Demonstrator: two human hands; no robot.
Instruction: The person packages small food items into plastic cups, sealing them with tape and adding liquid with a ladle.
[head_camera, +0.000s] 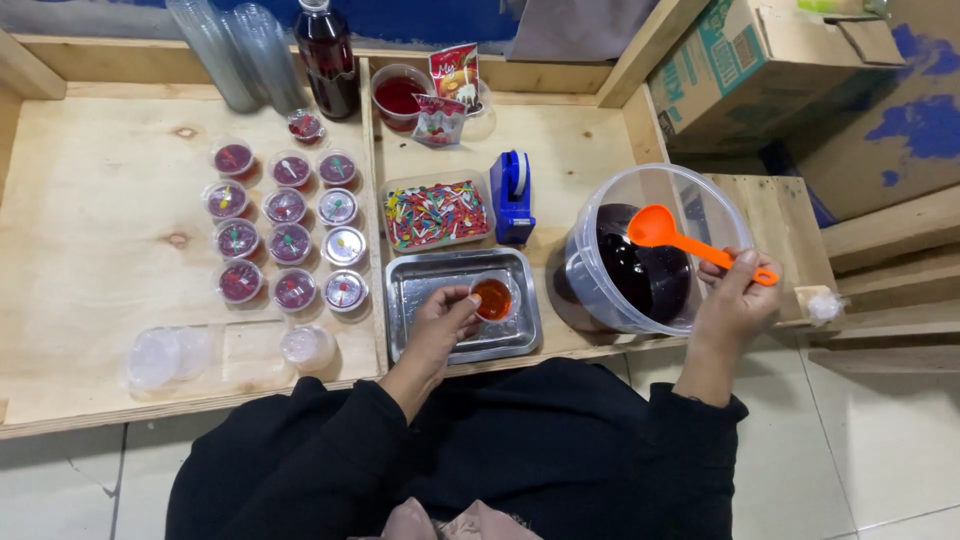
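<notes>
Small cup: clear, holds red-orange liquid, sits over the metal tray, bottom middle of the frame.
Left hand: fingers pinch the cup's side.
Right hand: fingers wrap the orange scoop above the big tub.

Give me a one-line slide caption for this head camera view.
Left hand holds a small cup over a metal tray; right hand holds an orange scoop above a bucket.
</notes>
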